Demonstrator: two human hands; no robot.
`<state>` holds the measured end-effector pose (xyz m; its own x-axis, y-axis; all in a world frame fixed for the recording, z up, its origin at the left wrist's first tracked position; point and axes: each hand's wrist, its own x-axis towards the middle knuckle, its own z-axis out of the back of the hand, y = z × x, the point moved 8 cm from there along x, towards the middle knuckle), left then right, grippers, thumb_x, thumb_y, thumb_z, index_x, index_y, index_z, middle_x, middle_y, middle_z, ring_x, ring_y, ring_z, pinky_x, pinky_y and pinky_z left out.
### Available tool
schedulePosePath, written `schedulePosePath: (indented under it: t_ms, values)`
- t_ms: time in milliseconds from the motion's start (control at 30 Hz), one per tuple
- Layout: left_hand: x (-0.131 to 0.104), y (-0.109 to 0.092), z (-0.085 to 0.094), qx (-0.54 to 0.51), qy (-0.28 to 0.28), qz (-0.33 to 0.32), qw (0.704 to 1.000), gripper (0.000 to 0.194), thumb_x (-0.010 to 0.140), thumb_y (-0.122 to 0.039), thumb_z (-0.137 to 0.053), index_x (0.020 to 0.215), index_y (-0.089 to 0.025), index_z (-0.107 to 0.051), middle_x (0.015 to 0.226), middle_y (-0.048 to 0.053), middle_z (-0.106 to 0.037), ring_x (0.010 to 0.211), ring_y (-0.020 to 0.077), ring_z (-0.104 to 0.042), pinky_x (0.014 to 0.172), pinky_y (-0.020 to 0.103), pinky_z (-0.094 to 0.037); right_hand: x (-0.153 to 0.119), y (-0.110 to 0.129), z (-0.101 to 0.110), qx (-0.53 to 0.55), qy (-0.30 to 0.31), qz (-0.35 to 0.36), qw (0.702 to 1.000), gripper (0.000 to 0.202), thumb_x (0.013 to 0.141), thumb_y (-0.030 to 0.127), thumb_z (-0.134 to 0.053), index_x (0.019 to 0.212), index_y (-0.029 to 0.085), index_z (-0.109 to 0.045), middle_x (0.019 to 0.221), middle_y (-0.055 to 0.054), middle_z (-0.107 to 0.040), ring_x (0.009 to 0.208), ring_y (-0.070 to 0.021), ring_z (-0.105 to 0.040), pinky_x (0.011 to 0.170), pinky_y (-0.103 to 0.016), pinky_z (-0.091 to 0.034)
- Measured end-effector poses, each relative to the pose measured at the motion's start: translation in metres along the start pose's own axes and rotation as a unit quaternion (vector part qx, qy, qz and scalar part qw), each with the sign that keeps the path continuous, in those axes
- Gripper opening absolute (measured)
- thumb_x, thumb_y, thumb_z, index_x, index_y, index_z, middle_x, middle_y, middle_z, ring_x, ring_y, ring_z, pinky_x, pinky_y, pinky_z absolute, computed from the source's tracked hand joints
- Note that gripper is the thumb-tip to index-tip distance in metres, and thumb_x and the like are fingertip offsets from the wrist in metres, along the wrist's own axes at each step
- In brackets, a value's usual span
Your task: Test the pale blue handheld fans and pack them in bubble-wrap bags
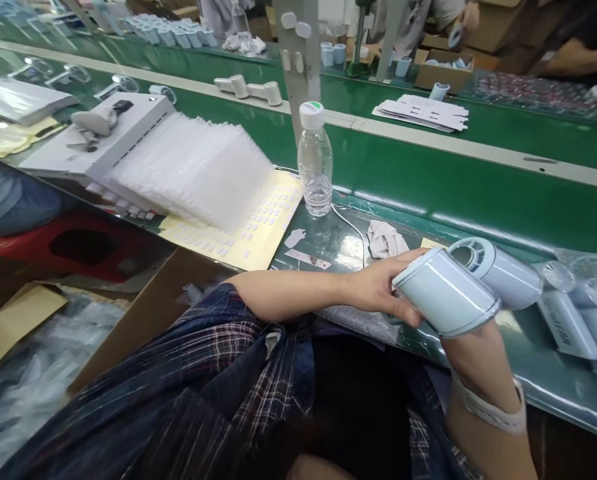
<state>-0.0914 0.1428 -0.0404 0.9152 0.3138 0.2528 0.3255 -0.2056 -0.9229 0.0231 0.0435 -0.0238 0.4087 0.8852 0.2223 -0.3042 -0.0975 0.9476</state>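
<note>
Wrapped round the left end of a pale blue cylinder (445,291) is my left hand (385,287), its thumb under the near edge. My right hand (471,337) comes up from below, behind that cylinder, and its fingers are hidden. A second pale blue piece (511,273), with a round ribbed opening, lies tilted just behind the first one. What supports it cannot be seen. A crumpled white cloth (387,239) is on the bench behind my left hand.
A clear bottle (315,163) stands near the bench middle. Yellow sticker sheets (273,230) and stacked white foam (198,170) lie left. More wrapped blue parts (571,320) are at right. An open carton (128,320) sits below left. People work across the green conveyor (408,157).
</note>
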Motion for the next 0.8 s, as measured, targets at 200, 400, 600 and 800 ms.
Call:
schedulePosePath:
  t_ms: [200, 400, 600, 800]
  values:
    - [0.007, -0.024, 0.011, 0.108, -0.037, -0.100, 0.988, 0.084, 0.046, -0.061, -0.107, 0.108, -0.013, -0.077, 0.169, 0.019, -0.036, 0.157, 0.0383, -0.039, 0.134, 0.045, -0.034, 0.000, 0.001, 0.018, -0.055, -0.153, -0.009, 0.987, 0.047, 0.061, 0.046, -0.102, 0.084, 0.015, -0.077, 0.088, -0.010, -0.075, 0.086, -0.0266, -0.073, 0.077, -0.037, -0.064]
    - [0.014, -0.008, 0.018, 0.086, -0.017, 0.017, 0.996, 0.085, 0.063, -0.045, -0.103, 0.135, -0.013, -0.069, 0.138, 0.019, -0.067, 0.133, 0.0316, -0.065, 0.123, 0.047, -0.047, -0.013, -0.015, 0.035, -0.060, -0.163, -0.027, 0.984, 0.052, 0.067, 0.044, -0.101, 0.104, 0.012, -0.084, 0.101, -0.014, -0.079, 0.097, -0.0306, -0.076, 0.097, -0.050, -0.063]
    - [0.019, -0.031, 0.014, 0.238, 0.030, -0.124, 0.963, 0.031, 0.095, -0.043, -0.078, 0.113, -0.019, -0.083, 0.143, 0.013, -0.069, 0.138, 0.0243, -0.065, 0.124, 0.038, -0.046, -0.011, 0.028, 0.021, -0.054, -0.022, 0.154, 0.986, 0.055, 0.080, 0.023, -0.088, 0.134, 0.022, -0.078, 0.138, -0.012, -0.072, 0.131, -0.0316, -0.069, 0.116, -0.048, -0.056]
    - [0.013, -0.037, 0.008, 0.409, 0.090, -0.272, 0.867, 0.028, 0.105, -0.036, -0.066, 0.124, -0.026, -0.084, 0.145, 0.006, -0.070, 0.153, 0.0219, -0.053, 0.134, 0.038, -0.033, -0.013, 0.049, 0.007, -0.071, 0.026, 0.240, 0.968, 0.050, 0.089, 0.008, -0.069, 0.135, 0.027, -0.078, 0.132, -0.007, -0.074, 0.131, -0.0270, -0.069, 0.121, -0.051, -0.050]
